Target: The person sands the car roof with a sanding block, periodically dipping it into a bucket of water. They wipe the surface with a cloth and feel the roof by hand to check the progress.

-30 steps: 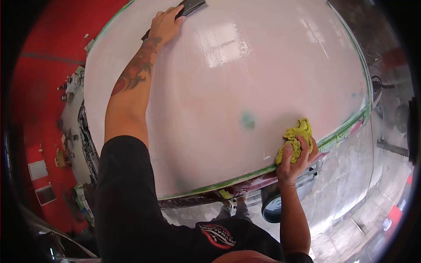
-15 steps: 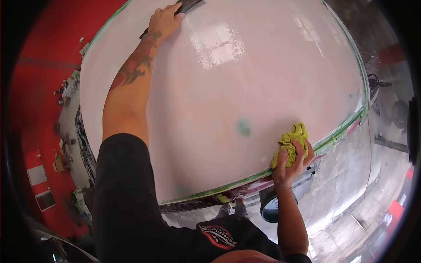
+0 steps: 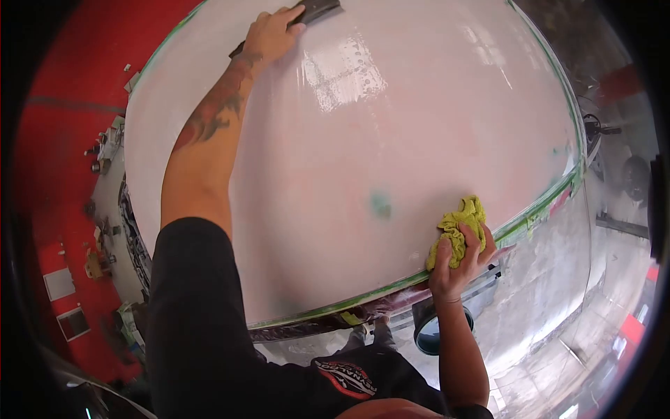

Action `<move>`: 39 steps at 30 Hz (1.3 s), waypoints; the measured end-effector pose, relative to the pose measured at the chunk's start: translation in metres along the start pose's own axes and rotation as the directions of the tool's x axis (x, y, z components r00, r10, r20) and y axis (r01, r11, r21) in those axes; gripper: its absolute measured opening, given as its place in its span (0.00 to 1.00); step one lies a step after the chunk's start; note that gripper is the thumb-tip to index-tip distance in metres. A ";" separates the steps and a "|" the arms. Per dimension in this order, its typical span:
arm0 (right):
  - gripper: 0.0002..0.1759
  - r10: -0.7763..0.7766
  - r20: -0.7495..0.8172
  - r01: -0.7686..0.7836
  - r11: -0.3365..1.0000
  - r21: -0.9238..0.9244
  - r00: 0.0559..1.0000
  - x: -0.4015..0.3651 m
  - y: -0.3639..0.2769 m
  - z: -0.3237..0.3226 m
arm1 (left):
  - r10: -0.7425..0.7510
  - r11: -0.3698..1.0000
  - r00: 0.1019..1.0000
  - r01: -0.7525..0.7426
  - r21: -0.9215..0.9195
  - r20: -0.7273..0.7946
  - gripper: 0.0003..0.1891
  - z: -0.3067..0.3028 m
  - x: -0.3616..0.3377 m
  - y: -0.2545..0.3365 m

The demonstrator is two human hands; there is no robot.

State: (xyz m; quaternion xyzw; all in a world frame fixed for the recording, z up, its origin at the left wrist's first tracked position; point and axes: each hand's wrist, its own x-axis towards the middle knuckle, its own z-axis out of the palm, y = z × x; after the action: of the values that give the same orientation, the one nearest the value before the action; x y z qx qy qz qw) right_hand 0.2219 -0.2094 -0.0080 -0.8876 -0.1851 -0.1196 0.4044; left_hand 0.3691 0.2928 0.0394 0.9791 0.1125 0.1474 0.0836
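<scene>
A wide, pale pink primed car panel (image 3: pixel 447 140) stretches out in front of me, wet and shiny toward the far side. Far up on it, my left hand (image 3: pixel 272 35) is closed over a long dark sanding block (image 3: pixel 322 8) lying against the surface. The palm and arm hide the block's middle. At the near right edge, my right hand (image 3: pixel 457 265) grips a crumpled yellow-green cloth (image 3: pixel 460 223), which touches the panel. A small green patch (image 3: pixel 381 204) shows through the pink left of the cloth.
Green masking tape (image 3: pixel 530 216) runs along the panel's rim, with dark plastic sheeting (image 3: pixel 370 312) below the near edge. A dark bucket (image 3: pixel 429 335) with liquid stands under my right forearm. Tools and clutter (image 3: pixel 105 150) lie on the left by a red area.
My left hand has slid a little to the right with the sanding block. My right hand keeps its place on the cloth at the edge; the view has shifted slightly.
</scene>
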 end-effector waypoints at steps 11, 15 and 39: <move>0.20 -0.003 -0.021 0.003 1.000 -0.018 1.000 0.002 0.000 0.001 | 0.139 0.990 0.990 -0.138 0.038 -0.024 0.25 0.008 0.013 0.003; 0.20 -0.004 -0.019 0.003 1.000 -0.029 1.000 0.000 -0.001 0.001 | 0.031 0.998 0.999 -0.032 0.054 0.010 0.25 -0.003 -0.005 0.026; 0.21 -0.025 -0.005 0.025 0.998 -0.053 1.000 0.003 0.003 0.004 | 0.296 0.950 0.954 -0.299 0.090 0.046 0.27 -0.058 -0.178 -0.017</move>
State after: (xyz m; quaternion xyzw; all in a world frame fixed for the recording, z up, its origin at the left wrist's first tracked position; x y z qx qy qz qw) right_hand 0.2265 -0.2074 -0.0118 -0.8954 -0.1919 -0.1320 0.3795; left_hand 0.1823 0.2733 0.0429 0.9900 -0.0305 0.1372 0.0150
